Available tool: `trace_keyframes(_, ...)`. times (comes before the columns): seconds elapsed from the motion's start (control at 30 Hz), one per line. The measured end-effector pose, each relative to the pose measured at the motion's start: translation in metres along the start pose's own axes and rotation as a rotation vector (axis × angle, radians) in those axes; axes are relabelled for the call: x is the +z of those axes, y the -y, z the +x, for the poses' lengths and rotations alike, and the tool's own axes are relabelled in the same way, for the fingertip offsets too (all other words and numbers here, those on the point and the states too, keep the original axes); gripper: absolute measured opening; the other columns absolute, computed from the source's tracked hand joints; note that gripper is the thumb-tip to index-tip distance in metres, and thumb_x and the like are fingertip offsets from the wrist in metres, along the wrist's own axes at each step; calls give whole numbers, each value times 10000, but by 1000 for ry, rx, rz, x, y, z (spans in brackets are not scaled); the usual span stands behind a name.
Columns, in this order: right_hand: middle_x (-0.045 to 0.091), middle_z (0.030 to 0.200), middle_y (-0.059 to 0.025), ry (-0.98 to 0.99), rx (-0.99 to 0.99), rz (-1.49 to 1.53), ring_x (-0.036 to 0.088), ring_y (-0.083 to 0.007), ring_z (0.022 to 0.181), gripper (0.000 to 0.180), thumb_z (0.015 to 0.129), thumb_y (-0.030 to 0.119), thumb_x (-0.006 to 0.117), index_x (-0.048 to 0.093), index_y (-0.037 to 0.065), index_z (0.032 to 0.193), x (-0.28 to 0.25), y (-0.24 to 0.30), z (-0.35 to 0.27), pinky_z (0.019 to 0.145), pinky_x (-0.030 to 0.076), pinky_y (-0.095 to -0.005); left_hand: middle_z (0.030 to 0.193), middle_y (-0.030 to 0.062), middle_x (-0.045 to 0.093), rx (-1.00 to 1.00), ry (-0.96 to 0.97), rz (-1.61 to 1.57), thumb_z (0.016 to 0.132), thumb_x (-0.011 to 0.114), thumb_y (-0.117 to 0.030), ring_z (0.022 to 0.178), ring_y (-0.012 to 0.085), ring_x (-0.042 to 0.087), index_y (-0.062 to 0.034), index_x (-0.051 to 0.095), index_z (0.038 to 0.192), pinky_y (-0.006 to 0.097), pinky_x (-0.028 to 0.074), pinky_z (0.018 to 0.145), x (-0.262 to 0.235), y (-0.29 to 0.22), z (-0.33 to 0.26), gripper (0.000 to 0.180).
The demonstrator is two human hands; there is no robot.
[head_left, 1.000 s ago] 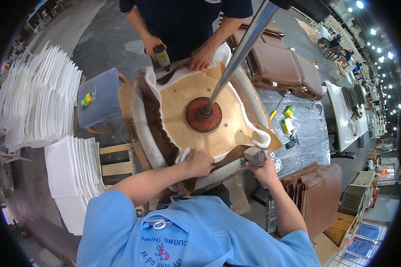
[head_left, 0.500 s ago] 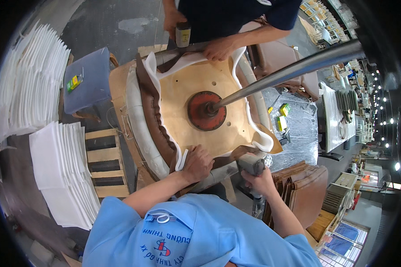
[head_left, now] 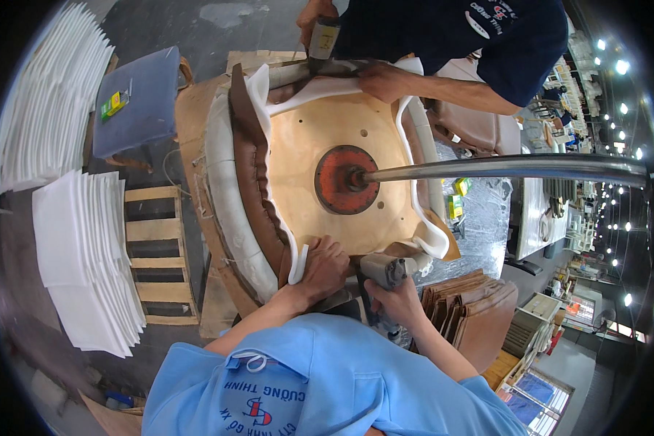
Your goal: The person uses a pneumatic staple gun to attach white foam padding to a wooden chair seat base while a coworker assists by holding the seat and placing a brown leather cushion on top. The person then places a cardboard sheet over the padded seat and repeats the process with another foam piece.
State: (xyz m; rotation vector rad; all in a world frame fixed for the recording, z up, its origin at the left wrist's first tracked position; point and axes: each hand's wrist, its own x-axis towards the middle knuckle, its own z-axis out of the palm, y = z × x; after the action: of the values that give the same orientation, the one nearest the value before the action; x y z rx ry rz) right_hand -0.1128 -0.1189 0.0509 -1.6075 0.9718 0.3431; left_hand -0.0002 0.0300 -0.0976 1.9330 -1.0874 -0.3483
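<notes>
A seat panel of pale plywood (head_left: 305,160) lies in front of me, with white padding (head_left: 271,182) and a brown leather-like cover (head_left: 248,163) around its edges. My left hand (head_left: 323,270) is closed on the cover at the near edge, fingers bent over the plywood's rim. In my right hand (head_left: 400,299) is a grey staple gun (head_left: 383,269), its nose at the same edge, just right of my left hand. A red round plate (head_left: 334,192) presses on the middle of the plywood, at the end of a metal rod (head_left: 487,167).
Opposite me, a co-worker's hand (head_left: 385,81) presses the far edge while the other holds a staple gun (head_left: 323,40). A padded ring (head_left: 221,185) surrounds the panel. White sheets (head_left: 80,254) and a blue seat (head_left: 138,102) stand left, brown covers (head_left: 469,312) right.
My right hand and the staple gun have moved left, closer to my left hand. The co-worker's hands have shifted right in the picture. The whole view has turned slightly.
</notes>
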Motion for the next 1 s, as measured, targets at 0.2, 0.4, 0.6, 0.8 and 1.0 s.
trace_keyframes(0.2,721,835,-49,-30,53,-130,668,-123,578,396,994,185,812,694,-22,1309,10,20,4,532,529,-306,926,72,644,11,4,29,803,782,-157,997,317,585,-110,727,849,474,407,887,0,0,0,85)
trace_keyframes(0.4,714,796,-44,-44,70,-198,661,-127,568,342,1000,179,803,703,-16,1263,15,20,7,520,514,-318,884,68,622,14,-19,36,781,781,-145,958,308,577,-99,725,799,475,400,870,2,-2,0,75)
trace_keyframes(0.6,688,747,-29,-55,94,-231,632,-129,544,247,1004,182,806,734,-4,1151,14,26,4,518,509,-331,859,78,628,-4,-80,14,799,772,-144,943,317,580,-96,714,746,483,405,873,4,-7,2,92)
trace_keyframes(0.8,719,964,-23,-248,-75,28,620,-89,666,673,981,94,831,553,96,1594,-6,-32,-33,580,527,-292,896,103,658,33,-62,125,873,781,-202,976,340,600,-88,720,789,510,425,880,0,-11,9,155)
trace_keyframes(1.0,714,954,-7,-374,-115,187,614,-85,660,659,982,127,846,577,97,1583,-7,-70,-37,573,517,-282,1123,172,642,68,5,71,865,828,-206,1111,401,583,-55,713,983,534,445,976,-3,-42,37,224)
